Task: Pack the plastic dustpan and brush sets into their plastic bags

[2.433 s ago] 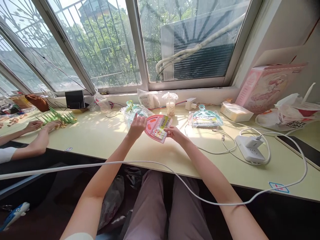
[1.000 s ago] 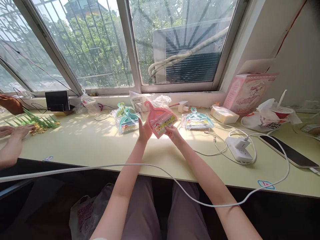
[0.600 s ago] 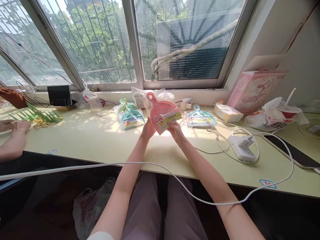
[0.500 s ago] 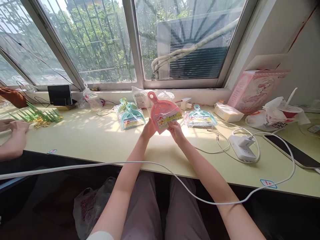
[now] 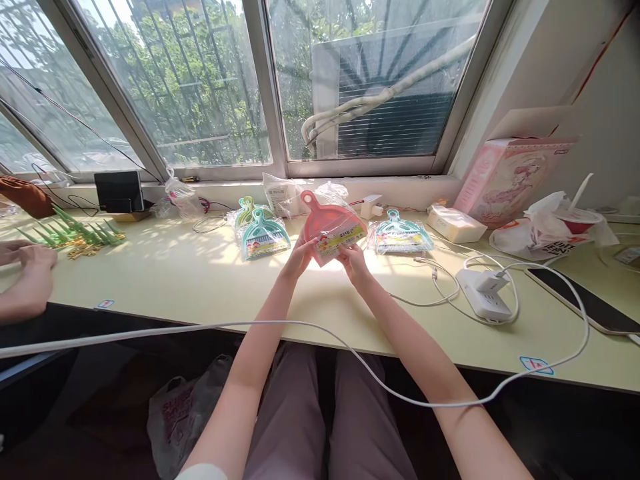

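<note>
A small pink dustpan (image 5: 330, 223) in clear wrapping, with a yellow printed label, is held up above the table between both hands. My left hand (image 5: 299, 259) is closed on its left edge, and my right hand (image 5: 354, 260) pinches its lower right side. Its handle loop points up and to the left. To the left lie a wrapped teal dustpan with a brush (image 5: 265, 237) and a wrapped green dustpan (image 5: 250, 212) behind it. Another wrapped teal dustpan set (image 5: 401, 235) lies to the right of my right hand.
A white cable (image 5: 300, 325) hangs across in front of my forearms. On the right are a power strip (image 5: 484, 297), a phone (image 5: 585, 300), a tissue pack (image 5: 456, 223) and a pink box (image 5: 515, 183). At far left, another person's hands (image 5: 30, 260) are near green plastic stems (image 5: 83, 230).
The pink dustpan has dropped slightly and leans further back, its handle shifting a little to the right. Both hands keep hold of it.
</note>
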Tool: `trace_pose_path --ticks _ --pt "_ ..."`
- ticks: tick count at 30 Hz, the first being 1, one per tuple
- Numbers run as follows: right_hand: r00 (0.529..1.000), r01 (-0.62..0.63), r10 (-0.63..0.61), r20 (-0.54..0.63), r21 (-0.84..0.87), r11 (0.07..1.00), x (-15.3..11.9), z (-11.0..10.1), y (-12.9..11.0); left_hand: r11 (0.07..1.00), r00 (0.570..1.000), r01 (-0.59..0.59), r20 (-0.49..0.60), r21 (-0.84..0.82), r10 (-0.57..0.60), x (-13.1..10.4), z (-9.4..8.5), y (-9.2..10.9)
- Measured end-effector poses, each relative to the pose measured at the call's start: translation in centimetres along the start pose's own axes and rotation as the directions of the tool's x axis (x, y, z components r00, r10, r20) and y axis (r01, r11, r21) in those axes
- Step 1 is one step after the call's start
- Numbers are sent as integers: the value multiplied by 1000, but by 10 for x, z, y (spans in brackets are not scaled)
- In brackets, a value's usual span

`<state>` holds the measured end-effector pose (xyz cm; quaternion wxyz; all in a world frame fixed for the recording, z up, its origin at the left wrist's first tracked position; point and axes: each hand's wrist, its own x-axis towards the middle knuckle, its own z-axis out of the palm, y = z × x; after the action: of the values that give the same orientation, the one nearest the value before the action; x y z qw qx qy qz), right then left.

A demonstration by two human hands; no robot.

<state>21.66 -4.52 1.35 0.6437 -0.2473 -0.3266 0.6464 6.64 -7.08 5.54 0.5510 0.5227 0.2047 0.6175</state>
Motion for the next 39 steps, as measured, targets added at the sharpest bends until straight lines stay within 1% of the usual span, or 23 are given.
trace_pose_path --ticks 4,6,8,10,12,14,18,21,23,26,27,28,30,32,35,39 --pt "998 43 -42 -50 31 999 6 -5 -4 999 997 54 47 8 -54 -5 8 -15" --pt "996 43 -40 -81 28 999 8 -6 -9 993 992 108 59 40 -110 -7 11 -19" --pt "996 26 -25 -85 14 1000 9 -7 -14 987 987 149 55 67 -152 -7 13 -21" --pt "998 -6 6 -63 -5 1000 8 -6 -18 989 990 131 35 67 -133 -6 12 -22" --pt "998 -58 57 -33 -36 998 7 -6 -20 996 998 67 -17 64 -66 -4 10 -23" --pt "994 -113 113 -13 -78 990 4 -4 -21 996 998 31 -62 79 -26 -2 6 -25" --pt "982 -185 190 13 -159 970 0 -1 -26 995 997 54 -63 85 -49 0 -2 -26" --pt "975 -212 219 25 -171 962 1 0 -29 993 995 80 -59 86 -75 0 -5 -23" --pt "981 -193 194 -11 -156 969 4 -1 -29 992 996 85 -47 90 -81 0 -4 -19" --pt "981 -113 97 -166 -90 990 10 -5 -26 991 995 99 11 95 -101 -3 1 -14" --pt "976 -86 71 -207 -65 994 12 -7 -25 989 993 111 25 97 -114 -4 3 -14" --pt "973 -64 52 -225 -47 997 14 -9 -24 988 992 121 29 98 -125 -5 5 -13" --pt "980 -29 22 -199 -34 999 16 -11 -24 987 992 125 12 96 -127 -6 8 -14" --pt "989 -6 0 -150 -39 999 16 -11 -23 992 995 99 -9 81 -99 -5 8 -15" --pt "996 -11 8 -85 -43 999 13 -7 -23 997 998 60 -36 38 -59 -2 4 -16" --pt "1000 -12 14 28 -78 997 7 -4 -22 998 997 56 -58 19 -55 0 2 -14"
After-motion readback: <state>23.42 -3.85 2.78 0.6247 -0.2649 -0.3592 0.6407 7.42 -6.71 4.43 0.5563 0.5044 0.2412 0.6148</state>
